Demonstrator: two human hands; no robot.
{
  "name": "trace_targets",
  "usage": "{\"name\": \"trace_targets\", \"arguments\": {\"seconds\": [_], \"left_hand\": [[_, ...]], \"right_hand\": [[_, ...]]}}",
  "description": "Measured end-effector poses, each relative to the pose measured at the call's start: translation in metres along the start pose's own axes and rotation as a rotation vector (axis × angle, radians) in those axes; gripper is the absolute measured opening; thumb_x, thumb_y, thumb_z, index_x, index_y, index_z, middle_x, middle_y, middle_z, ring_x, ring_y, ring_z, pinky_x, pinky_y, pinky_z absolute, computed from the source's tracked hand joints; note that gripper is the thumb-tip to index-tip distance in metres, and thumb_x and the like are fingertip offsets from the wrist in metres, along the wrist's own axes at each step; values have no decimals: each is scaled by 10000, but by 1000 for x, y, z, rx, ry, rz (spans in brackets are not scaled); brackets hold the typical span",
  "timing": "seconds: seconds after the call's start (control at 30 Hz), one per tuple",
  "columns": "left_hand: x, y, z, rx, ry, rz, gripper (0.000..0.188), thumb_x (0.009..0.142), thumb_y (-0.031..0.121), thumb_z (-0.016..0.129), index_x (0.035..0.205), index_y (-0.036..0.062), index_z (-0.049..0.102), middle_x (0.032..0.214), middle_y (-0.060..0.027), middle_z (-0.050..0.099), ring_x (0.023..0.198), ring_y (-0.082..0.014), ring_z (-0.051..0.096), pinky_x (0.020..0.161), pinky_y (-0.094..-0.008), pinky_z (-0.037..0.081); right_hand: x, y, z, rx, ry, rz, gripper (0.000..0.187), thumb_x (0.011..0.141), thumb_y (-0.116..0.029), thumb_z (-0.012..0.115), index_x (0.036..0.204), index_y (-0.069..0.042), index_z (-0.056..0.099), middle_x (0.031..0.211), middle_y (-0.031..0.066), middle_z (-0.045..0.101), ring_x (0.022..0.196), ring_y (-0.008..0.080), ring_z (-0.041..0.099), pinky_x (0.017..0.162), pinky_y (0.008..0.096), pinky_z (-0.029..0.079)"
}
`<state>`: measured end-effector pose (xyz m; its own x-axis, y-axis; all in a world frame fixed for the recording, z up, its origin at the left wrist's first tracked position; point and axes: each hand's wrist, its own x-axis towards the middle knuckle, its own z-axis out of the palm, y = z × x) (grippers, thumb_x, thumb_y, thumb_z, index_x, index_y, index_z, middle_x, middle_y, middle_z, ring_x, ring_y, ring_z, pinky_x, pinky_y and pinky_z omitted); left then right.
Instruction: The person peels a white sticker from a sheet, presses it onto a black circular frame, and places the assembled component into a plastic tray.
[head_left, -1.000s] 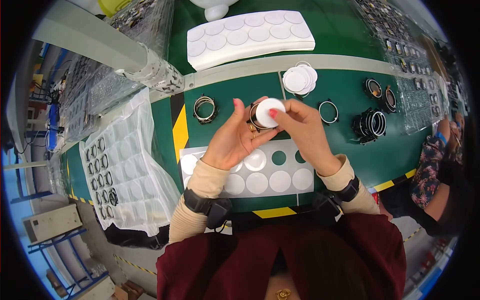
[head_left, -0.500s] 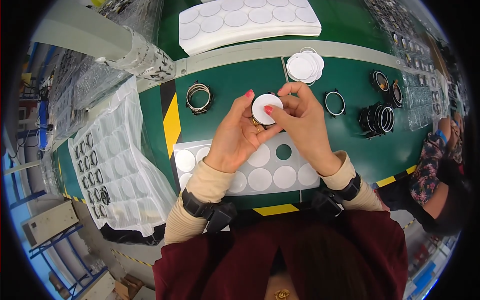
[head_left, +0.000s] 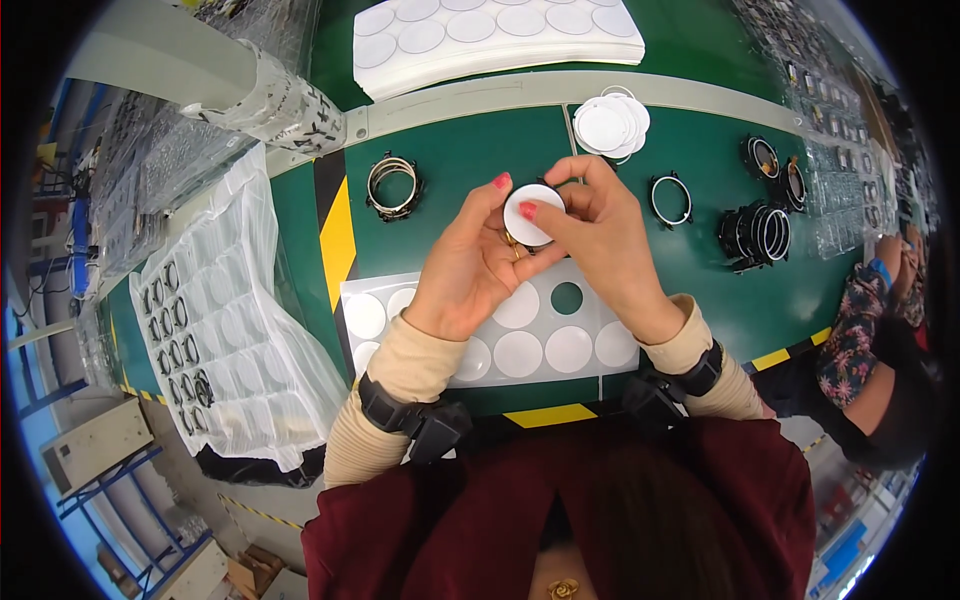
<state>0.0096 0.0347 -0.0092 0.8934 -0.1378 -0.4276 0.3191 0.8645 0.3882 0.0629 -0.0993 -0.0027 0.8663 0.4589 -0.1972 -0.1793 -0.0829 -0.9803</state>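
Observation:
A round white disc (head_left: 540,230) sits in a black ring held between my hands. My left hand (head_left: 458,280) is curled around the ring from the left and below, thumb at its upper left edge. From the right, my right hand (head_left: 615,240) presses its thumb flat on the disc, with its fingers bent at the ring's upper right edge. Below my hands lies a pale sheet (head_left: 543,327) of round white stickers, with one round gap showing green. Ring parts (head_left: 410,207) stand stacked to the left, and a single ring (head_left: 684,214) lies to the right.
Loose white discs (head_left: 602,128) are piled beyond my hands. Stacked sticker sheets (head_left: 500,70) lie behind a grey rail. Several black rings (head_left: 738,240) stand at the right, near another person's arm (head_left: 850,330). A white compartment tray (head_left: 250,345) holding rings is at the left.
My right thumb has shifted slightly left across the white disc. Both hands keep their hold, and the view has moved a little.

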Motion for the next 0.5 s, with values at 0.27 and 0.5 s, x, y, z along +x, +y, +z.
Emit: {"name": "trace_targets", "arguments": {"seconds": [0.27, 0.5], "left_hand": [[-8, 7, -4, 25, -76, -49, 265, 903, 273, 493, 1049, 51, 501, 1055, -87, 578, 1015, -208, 562, 938, -412, 451], [-7, 2, 3, 51, -45, 2, 299, 909, 272, 488, 1092, 35, 492, 1070, -123, 572, 1000, -235, 576, 895, -392, 476]], "right_hand": [[-3, -1, 8, -32, -72, -131, 234, 824, -86, 611, 1028, -8, 528, 789, 15, 588, 731, 62, 524, 635, 194, 430], [1, 2, -1, -6, -131, 16, 221, 819, -108, 613, 1007, -2, 567, 798, 14, 571, 721, 68, 520, 645, 206, 439]]}}
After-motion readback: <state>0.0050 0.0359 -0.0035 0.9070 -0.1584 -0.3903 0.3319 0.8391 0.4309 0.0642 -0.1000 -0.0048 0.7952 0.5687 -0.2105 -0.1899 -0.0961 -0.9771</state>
